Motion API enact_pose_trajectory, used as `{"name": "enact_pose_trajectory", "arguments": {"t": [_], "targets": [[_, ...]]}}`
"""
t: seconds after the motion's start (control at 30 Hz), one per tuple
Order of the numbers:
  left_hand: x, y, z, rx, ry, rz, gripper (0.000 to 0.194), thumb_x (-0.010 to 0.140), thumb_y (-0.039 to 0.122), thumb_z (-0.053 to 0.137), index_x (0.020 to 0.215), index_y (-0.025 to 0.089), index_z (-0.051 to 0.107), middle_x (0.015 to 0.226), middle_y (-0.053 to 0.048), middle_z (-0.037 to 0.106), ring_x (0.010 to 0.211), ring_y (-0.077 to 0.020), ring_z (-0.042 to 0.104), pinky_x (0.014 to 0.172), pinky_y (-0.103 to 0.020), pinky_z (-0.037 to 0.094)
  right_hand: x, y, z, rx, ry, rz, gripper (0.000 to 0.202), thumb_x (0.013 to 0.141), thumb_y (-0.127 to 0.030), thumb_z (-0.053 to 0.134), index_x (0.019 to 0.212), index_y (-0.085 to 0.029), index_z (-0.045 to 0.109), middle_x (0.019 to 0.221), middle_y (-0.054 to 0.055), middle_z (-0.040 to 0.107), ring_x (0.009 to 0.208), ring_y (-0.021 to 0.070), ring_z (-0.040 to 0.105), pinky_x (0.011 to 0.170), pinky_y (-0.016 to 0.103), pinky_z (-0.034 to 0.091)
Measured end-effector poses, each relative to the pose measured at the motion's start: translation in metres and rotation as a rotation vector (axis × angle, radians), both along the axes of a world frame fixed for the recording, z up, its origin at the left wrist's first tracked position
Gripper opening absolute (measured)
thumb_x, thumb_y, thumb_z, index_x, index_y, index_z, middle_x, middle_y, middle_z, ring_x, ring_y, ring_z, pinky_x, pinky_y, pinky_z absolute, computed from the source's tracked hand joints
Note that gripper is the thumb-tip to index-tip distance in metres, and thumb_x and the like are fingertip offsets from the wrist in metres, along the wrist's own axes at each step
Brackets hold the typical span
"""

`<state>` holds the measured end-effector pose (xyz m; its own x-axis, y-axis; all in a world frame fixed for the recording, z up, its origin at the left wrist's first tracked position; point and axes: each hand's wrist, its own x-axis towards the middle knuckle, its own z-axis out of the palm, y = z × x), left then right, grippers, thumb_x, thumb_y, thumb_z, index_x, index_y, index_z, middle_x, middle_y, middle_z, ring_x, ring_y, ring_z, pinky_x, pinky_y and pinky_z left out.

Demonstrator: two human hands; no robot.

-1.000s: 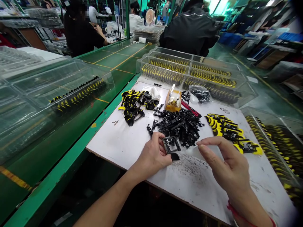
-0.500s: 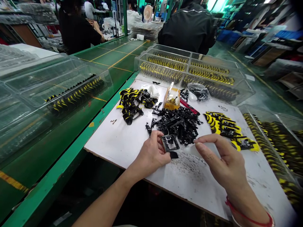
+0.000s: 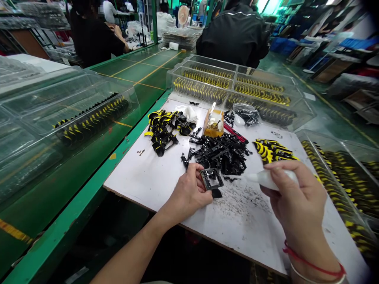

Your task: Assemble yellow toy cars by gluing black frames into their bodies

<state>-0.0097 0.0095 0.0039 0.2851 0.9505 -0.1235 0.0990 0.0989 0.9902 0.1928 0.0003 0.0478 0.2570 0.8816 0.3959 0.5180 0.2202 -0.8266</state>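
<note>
Head view: left hand (image 3: 192, 191) is closed on a small black frame (image 3: 206, 180), gripping its left side over the counter (image 3: 136, 171). Right hand (image 3: 296, 197) is curled round a white bottle (image 3: 275, 180), tip pointing left at the frame, with a decent gap between them. Tight on the far side though, a heap of black parts (image 3: 223, 156) sits just beyond the frame. Toward the front edge there's roomy, speckled surface. Black-and-yellow pieces (image 3: 162, 128) lie back left; see-through trays (image 3: 303, 108) line the far and right edges.
</note>
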Motion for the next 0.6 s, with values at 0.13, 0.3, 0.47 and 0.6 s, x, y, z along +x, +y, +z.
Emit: {"name": "enact_pose_trajectory", "arguments": {"t": [0.13,0.3,0.47,0.6], "targets": [[0.001,0.001,0.005,-0.04,0.024,-0.009,0.05,0.063,0.013,0.064,0.106,0.019,0.04,0.074,0.005,0.054,0.051,-0.0054,0.051,0.047,-0.015,0.041,0.008,0.016,-0.001,-0.117,0.574,0.079,0.016,0.085,-0.039,0.057,0.087,-0.023,0.061,0.045,-0.009,0.029,0.035,0.0072,0.028,0.034,0.02,0.022],[0.005,0.002,0.003,-0.034,0.066,0.006,0.049,0.062,0.011,0.062,0.104,0.018,0.039,0.069,0.007,0.051,0.048,-0.0049,0.047,0.043,-0.014,0.038,0.018,0.033,-0.003,-0.274,0.657,0.057,0.031,0.067,-0.041,0.076,0.082,-0.02,0.059,0.069,0.001,0.062,0.06,0.0135,0.06,0.048,0.022,0.048],[0.01,0.004,-0.002,-0.067,0.078,0.008,0.049,0.061,0.007,0.06,0.103,0.019,0.037,0.071,0.005,0.051,0.05,-0.0065,0.048,0.042,-0.015,0.036,0.01,0.06,0.009,-0.322,0.396,0.097,0.034,0.063,-0.035,0.079,0.082,-0.021,0.054,0.07,-0.002,0.061,0.063,0.0146,0.062,0.06,0.028,0.054],[0.011,0.005,0.002,-0.106,0.099,0.009,0.051,0.059,0.005,0.061,0.102,0.018,0.037,0.072,0.005,0.05,0.049,-0.0064,0.046,0.041,-0.016,0.035,-0.001,0.101,0.011,-0.216,0.072,0.15,0.025,0.075,-0.042,0.066,0.083,-0.019,0.059,0.067,-0.001,0.061,0.059,0.0141,0.058,0.055,0.028,0.052]]}}
